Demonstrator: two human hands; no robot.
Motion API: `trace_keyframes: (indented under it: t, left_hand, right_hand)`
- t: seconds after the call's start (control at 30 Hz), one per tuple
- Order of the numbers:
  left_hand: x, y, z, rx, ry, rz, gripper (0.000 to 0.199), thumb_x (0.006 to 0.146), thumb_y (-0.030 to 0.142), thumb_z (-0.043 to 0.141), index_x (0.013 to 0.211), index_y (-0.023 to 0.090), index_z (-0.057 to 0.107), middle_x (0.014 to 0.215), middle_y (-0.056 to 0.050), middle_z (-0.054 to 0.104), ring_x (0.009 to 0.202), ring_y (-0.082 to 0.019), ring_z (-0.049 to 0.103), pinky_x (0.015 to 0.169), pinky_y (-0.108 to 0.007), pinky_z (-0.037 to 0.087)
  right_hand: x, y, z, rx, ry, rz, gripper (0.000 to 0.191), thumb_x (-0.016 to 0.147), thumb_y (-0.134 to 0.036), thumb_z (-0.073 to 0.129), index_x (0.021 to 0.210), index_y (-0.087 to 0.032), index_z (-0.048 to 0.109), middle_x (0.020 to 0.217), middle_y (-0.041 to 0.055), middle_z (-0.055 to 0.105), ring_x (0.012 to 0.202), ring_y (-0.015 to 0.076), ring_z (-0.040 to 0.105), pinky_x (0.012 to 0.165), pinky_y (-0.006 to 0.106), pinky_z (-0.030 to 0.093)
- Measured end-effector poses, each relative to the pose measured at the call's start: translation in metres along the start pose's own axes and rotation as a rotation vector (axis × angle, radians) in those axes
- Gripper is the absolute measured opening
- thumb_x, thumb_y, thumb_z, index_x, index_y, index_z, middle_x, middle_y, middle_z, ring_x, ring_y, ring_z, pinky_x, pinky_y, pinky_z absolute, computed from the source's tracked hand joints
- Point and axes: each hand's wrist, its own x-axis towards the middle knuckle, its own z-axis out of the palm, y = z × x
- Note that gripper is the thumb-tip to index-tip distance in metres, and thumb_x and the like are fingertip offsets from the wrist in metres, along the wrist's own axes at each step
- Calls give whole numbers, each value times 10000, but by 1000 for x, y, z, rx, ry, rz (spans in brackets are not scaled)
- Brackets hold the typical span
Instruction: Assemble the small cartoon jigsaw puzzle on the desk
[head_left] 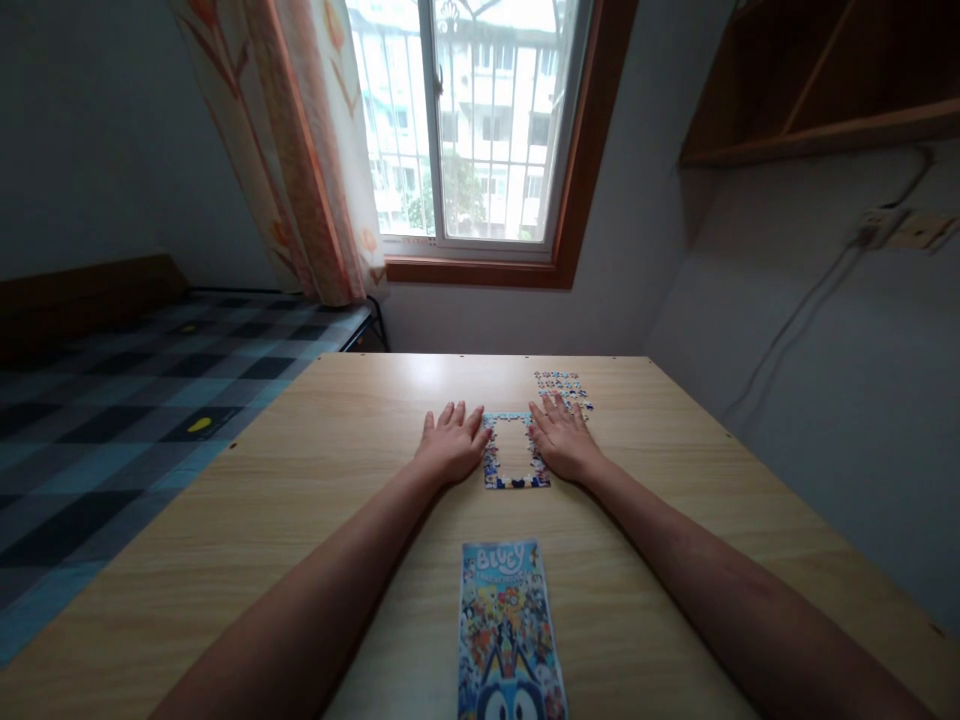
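Jigsaw border (517, 483), nearer far edge of worktop (360, 440). Left hand (452, 445), right hand (562, 440) flat alongside, gripping nothing. Uneven push could buckle it; right-hand sweep could scatter loose pieces (561, 384).

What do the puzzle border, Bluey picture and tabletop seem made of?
Puzzle border: probably printed cardboard, from its thin interlocking pieces; finish unclear.
Bluey picture: likely paper or thin card, lying flat and densely printed; apparently matte.
Tabletop: wood or laminate, smooth satin, by its grain and sheen.
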Motion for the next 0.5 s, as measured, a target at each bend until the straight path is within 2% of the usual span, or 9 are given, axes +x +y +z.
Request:
trace_keyframes:
  t: [0.13, 0.5]
  left_hand:
    - [-6, 0, 0, 7, -5, 46, 685, 1015, 593, 206, 1603, 253, 294, 1670, -135, 226, 1551, -329, 167, 1213, -613, 138]
    - [-8, 5, -2, 18, -27, 30, 649, 1018, 557, 274, 1587, 251, 332, 1668, -131, 236, 1549, -338, 172, 1213, -620, 141]
  right_hand:
    - [-5, 1, 0, -11, -19, -3, 621, 1054, -477, 184, 1627, -241, 219, 1694, 63, 74, 1581, 270, -22, 1267, 540, -11]
    - [-9, -4, -3, -27, -72, -19, 604, 1054, -462, 203, 1611, -242, 280, 1692, 81, 76, 1581, 284, -1, 1257, 555, -35]
